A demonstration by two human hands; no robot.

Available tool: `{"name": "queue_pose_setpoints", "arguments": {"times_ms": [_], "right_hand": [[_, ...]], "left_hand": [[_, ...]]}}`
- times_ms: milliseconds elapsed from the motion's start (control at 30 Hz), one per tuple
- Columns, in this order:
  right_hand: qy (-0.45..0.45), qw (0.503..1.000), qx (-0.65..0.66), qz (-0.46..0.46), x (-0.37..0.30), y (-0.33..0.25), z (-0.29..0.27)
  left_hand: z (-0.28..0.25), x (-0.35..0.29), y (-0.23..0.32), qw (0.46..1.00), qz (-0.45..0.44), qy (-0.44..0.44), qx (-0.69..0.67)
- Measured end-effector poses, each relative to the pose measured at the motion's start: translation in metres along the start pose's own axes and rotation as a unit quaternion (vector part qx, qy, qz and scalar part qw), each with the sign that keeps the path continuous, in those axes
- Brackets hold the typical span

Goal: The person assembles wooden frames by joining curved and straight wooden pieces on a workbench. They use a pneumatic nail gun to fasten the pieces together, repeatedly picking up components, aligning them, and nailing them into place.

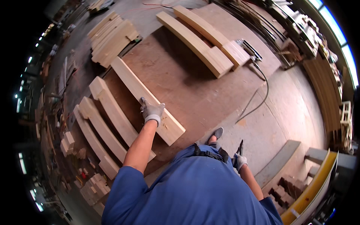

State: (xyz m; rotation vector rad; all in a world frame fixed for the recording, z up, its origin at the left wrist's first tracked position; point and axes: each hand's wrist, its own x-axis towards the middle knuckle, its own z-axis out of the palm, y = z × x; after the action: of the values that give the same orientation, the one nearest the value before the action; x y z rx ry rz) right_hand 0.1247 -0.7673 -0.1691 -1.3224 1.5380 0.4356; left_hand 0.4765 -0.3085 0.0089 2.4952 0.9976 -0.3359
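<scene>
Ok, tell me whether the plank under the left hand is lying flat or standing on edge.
Lying flat: the plank rests on its broad face on the brown board, left hand pressing on top.

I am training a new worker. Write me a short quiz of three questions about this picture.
1. True or false: the left hand rests on a long wooden beam.
2. What does the right hand hold: A) a dark tool, B) a cup, C) nothing?
3. What colour are the gloves?

Key: 1 true; 2 A; 3 grey.
</scene>
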Motion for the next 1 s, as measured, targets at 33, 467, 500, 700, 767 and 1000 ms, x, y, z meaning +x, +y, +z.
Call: {"name": "queue_pose_setpoints", "arguments": {"times_ms": [33, 467, 500, 700, 767, 1000], "right_hand": [[0.006, 1.0, -0.01, 0.001, -0.042, -0.023, 0.002], [-0.093, 0.972, -0.118, -0.178, -0.092, -0.074, 0.012], [-0.094, 0.962, -0.155, -0.204, -0.095, -0.084, 0.012], [-0.096, 0.906, -0.261, -0.318, -0.152, -0.149, 0.026], [-0.116, 0.904, -0.269, -0.311, -0.165, -0.164, 0.028], [-0.126, 0.889, -0.305, -0.317, -0.16, -0.165, 0.036]], "left_hand": [[0.002, -0.007, 0.017, 1.0, -0.001, 0.007, -0.006], [0.074, -0.071, 0.192, 0.992, 0.08, -0.087, -0.037], [0.081, -0.069, 0.2, 0.992, 0.09, -0.086, -0.028], [0.082, -0.049, 0.193, 0.98, 0.154, -0.125, -0.025], [0.068, -0.059, 0.193, 0.975, 0.187, -0.113, 0.036], [0.077, -0.067, 0.147, 0.769, 0.629, 0.017, 0.111]]}}
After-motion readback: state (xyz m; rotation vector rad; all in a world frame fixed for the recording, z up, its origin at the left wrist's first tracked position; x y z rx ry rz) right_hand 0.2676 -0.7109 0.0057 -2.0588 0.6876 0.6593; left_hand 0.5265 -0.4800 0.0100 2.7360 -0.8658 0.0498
